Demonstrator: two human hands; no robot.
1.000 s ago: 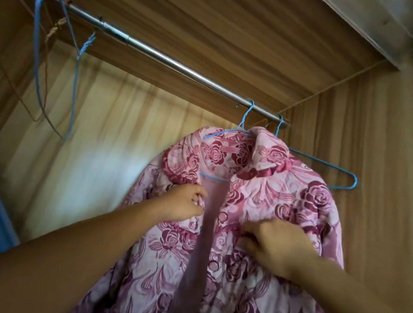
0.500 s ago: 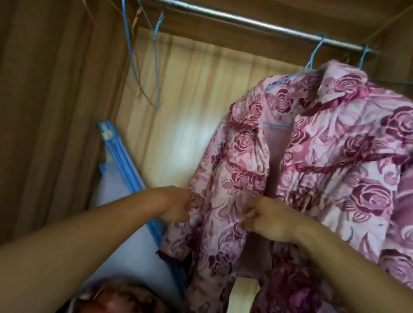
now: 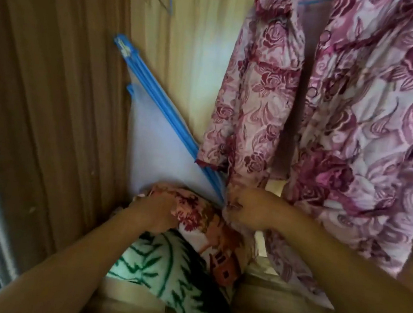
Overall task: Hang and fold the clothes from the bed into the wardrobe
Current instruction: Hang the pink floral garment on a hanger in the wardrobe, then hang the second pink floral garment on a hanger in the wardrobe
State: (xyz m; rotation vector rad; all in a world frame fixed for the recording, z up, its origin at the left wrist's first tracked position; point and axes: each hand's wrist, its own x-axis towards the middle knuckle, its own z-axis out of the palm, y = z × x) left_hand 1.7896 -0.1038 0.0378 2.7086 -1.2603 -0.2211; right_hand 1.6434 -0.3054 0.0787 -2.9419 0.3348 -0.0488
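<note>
Your left arm (image 3: 79, 265) and right arm (image 3: 341, 274) both show bare from forearm to wrist. Your left hand (image 3: 154, 211) and right hand (image 3: 253, 208) are bare as well, the fingers (image 3: 236, 203) soft with blur.

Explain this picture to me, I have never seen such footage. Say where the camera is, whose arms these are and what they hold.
There is no machine here. A person wears one wide-angle camera on the head, so you look down along their own bare arms into a wooden wardrobe. A pink rose-patterned jacket hangs on a blue hanger at the right. The right hand pinches the jacket's lower front edge. The left hand lies against a folded floral cloth; its fingers are hidden, so I cannot tell whether it grips. Under that lies a green-leaf cloth. A white panel with a blue edge leans in the corner behind.
</note>
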